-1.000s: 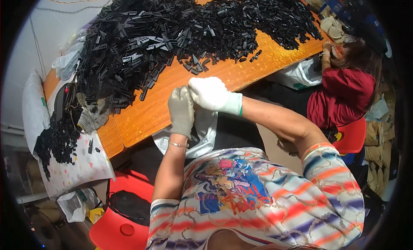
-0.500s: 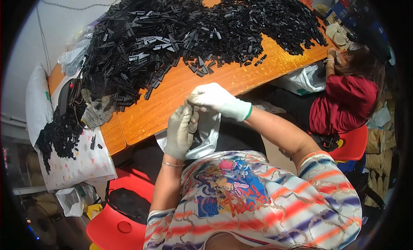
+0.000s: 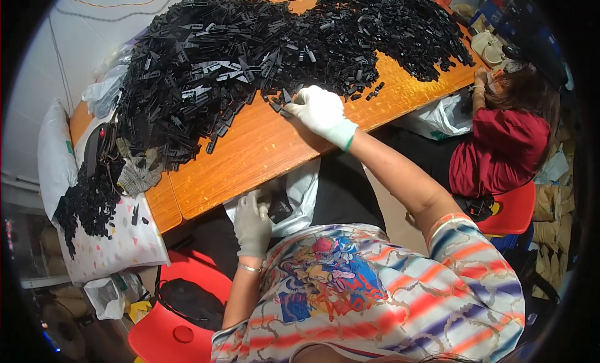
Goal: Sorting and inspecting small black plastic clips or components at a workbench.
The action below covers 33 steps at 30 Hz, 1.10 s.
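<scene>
A large heap of small black plastic pieces covers much of the wooden table. At its near edge, my right hand, in a white glove with a green cuff edge, pinches a black plastic piece between thumb and fingers. A few loose pieces lie just beside those fingertips. My left hand, in a greyish glove, is low over my lap at the mouth of a white plastic bag. Its fingers are curled, and whatever they may hold is hidden. Dark pieces show inside the bag.
The wooden table has its front edge above my lap. A grey knitted glove and a smaller black pile are at the left. A red chair stands left of me; a co-worker in a dark red shirt sits at the right.
My hands were together above the bag and have parted. The right has reached forward to the heap's edge and gripped a piece; the left has dropped toward the bag.
</scene>
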{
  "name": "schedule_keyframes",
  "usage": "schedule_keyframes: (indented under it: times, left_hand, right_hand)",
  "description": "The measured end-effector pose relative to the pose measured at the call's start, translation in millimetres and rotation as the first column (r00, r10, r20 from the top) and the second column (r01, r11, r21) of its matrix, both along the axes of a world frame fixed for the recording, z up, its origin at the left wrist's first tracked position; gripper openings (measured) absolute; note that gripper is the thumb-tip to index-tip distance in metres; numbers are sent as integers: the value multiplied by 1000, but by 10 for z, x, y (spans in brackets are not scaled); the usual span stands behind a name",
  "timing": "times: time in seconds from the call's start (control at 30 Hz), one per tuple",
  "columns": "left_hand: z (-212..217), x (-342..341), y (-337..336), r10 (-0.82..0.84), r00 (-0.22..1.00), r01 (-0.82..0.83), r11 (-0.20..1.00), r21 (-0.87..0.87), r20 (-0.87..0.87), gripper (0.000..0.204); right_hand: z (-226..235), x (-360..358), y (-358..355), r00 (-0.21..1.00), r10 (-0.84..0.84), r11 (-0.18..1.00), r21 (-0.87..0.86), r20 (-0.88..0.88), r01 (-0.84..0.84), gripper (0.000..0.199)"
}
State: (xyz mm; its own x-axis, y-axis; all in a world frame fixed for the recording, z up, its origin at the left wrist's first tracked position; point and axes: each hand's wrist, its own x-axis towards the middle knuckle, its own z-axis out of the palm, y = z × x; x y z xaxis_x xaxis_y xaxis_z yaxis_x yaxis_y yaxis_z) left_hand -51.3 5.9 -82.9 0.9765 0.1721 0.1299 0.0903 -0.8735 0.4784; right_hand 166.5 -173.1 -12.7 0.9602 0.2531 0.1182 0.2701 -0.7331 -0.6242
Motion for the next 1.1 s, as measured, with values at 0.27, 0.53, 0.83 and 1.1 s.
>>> schedule_keyframes:
  times: [0.27, 0.53, 0.83, 1.1]
  left_hand:
    - [505, 185, -135, -117, 987, 141, 958, -251, 109, 23]
    - [414, 1203, -333, 157, 985, 15, 299, -954, 65, 30]
    - [345, 1085, -247, 127, 989, 54, 188, -981, 79, 29]
    - [306, 1037, -156, 61, 998, 9, -14, -1000, 8, 28]
  right_hand:
    - [-135, 159, 106, 997, 2, 982, -191, 74, 12, 31]
    - [-52, -453, 252, 898, 119, 993, -56, 425, -105, 14]
    - [-205, -304, -172, 955, -18, 998, 56, 296, 2, 19]
    - [-224, 19, -77, 991, 2, 970, -240, 135, 31, 17]
